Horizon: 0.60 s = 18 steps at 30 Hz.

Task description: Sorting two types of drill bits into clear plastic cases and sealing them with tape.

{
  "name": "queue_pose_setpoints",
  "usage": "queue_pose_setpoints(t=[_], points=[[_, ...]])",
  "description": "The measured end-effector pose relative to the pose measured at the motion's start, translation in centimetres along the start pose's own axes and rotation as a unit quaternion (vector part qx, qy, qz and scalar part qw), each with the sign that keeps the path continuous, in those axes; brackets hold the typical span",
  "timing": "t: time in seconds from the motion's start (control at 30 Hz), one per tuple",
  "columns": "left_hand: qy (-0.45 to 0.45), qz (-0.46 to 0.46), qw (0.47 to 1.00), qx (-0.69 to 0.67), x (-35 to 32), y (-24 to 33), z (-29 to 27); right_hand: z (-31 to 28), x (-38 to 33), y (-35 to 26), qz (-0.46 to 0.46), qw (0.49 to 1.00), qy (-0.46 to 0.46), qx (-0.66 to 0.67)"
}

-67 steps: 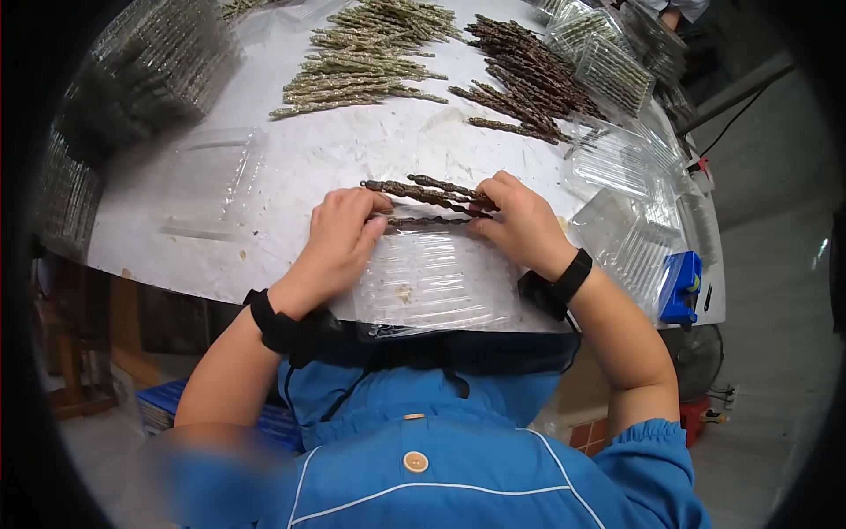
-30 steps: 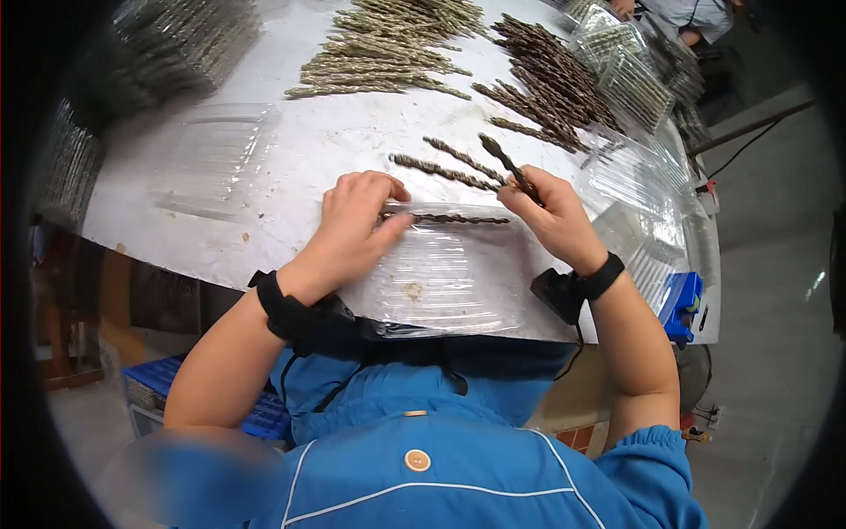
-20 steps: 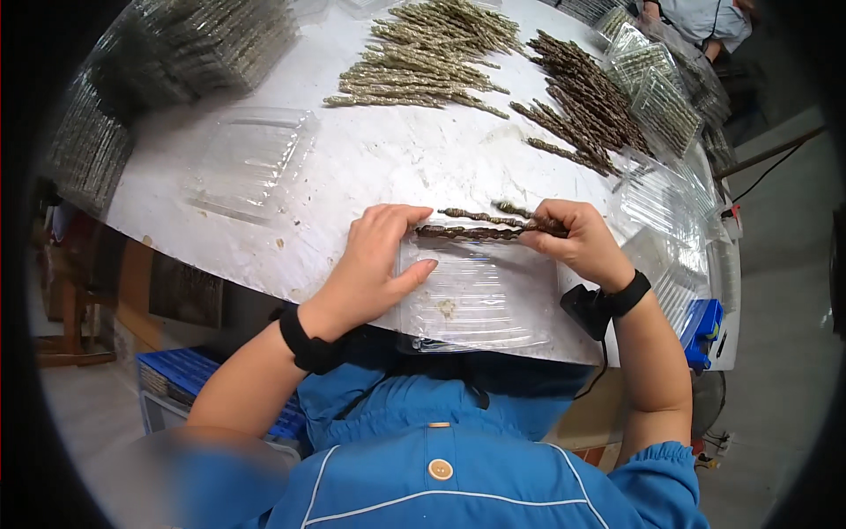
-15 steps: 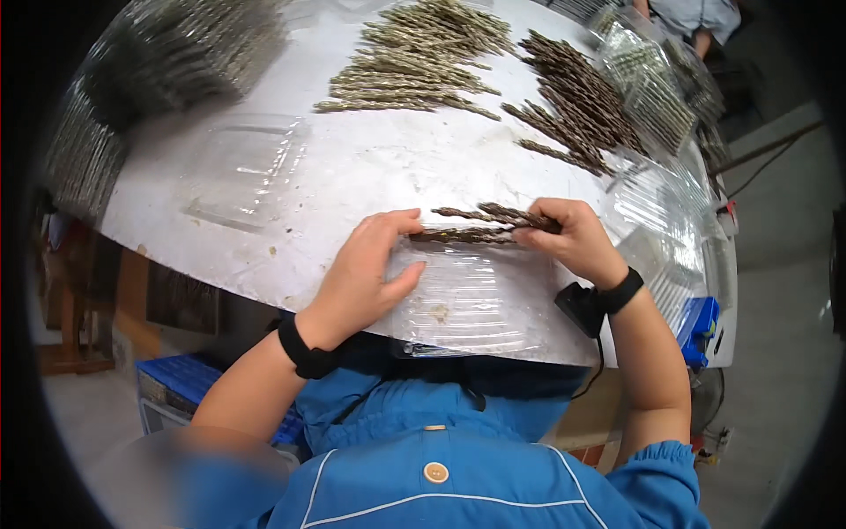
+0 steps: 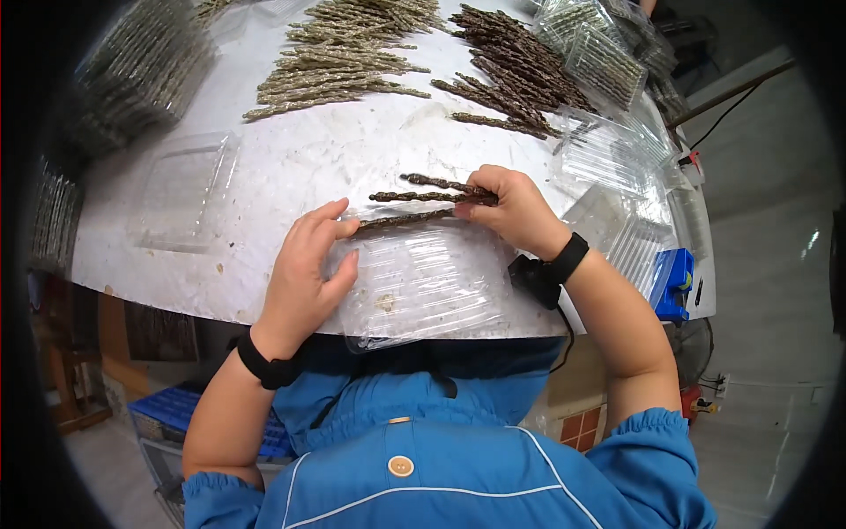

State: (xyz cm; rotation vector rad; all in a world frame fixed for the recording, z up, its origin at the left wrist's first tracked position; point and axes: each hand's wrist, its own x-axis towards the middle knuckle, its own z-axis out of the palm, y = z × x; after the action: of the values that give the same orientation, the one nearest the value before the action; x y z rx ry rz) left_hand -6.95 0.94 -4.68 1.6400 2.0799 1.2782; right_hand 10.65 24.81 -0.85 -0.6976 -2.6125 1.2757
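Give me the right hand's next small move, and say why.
Probably lower a held dark stick from the right hand into the clear tray: a second stick lies along its far edge, the nearer grooves look bare, and the left hand is at its far-left corner.

Two grips, the left grip [image 5: 304, 269] and the right grip [image 5: 522, 210], have two black wristbands [image 5: 266, 363] behind them, one each. Two dark sticks [image 5: 427, 197] project from the right grip; a third stick [image 5: 401, 219] lies along one clear tray [image 5: 423, 282]. One table [image 5: 308, 159] bears two loose heaps, one pale heap [image 5: 335, 75] and one brown heap [image 5: 520, 70], their sticks too many to count, plus one blue dispenser [image 5: 677, 286].
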Motion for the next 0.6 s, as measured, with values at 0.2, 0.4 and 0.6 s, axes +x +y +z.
queue_pose_setpoints(t=[0.2,0.4,0.6], points=[[0.019,-0.001,1.000,-0.007,0.1,0.1,0.2,0.0,0.1,-0.3,0.031,0.998,0.025,-0.050],[0.022,0.002,0.999,-0.023,0.1,0.0,0.3,0.6,0.4,-0.3,0.024,0.995,0.055,-0.084],[0.026,-0.013,0.999,-0.039,0.1,0.1,0.2,-1.1,0.5,-0.7,0.030,0.999,-0.012,-0.012]])
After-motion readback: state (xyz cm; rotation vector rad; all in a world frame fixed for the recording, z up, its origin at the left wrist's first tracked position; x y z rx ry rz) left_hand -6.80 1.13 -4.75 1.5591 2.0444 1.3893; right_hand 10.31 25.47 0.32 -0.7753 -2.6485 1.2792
